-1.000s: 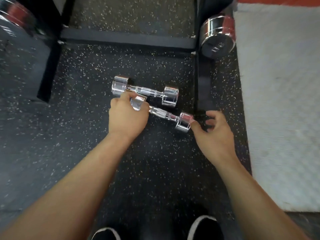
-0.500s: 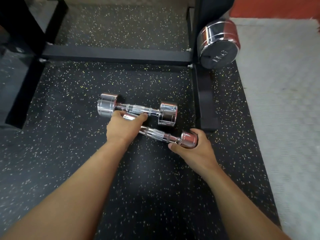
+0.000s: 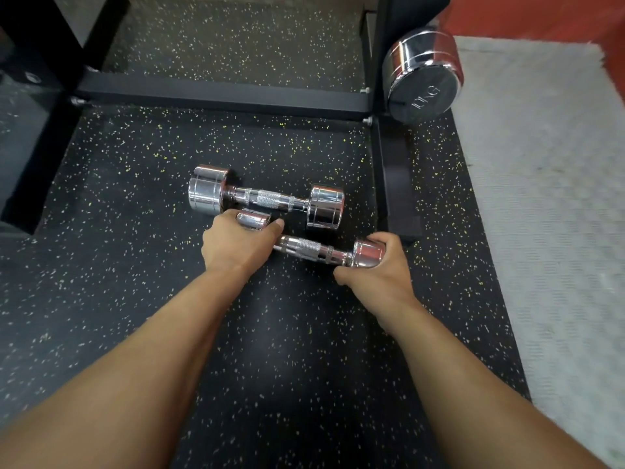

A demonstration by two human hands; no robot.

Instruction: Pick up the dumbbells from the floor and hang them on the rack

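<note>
Obs: near dumbbell (image 3: pixel 306 247) slick, heavy chrome. Fingers of left hand (image 3: pixel 233 243) and right hand (image 3: pixel 382 269) wrap its 9 and 3 o'clock ends; knurled handle (image 3: pixel 299 244) likely surer.

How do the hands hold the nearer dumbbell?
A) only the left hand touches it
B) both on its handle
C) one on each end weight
C: the left hand grips one end weight of the nearer dumbbell, the right hand the other; the knurled handle between them is bare.
</note>
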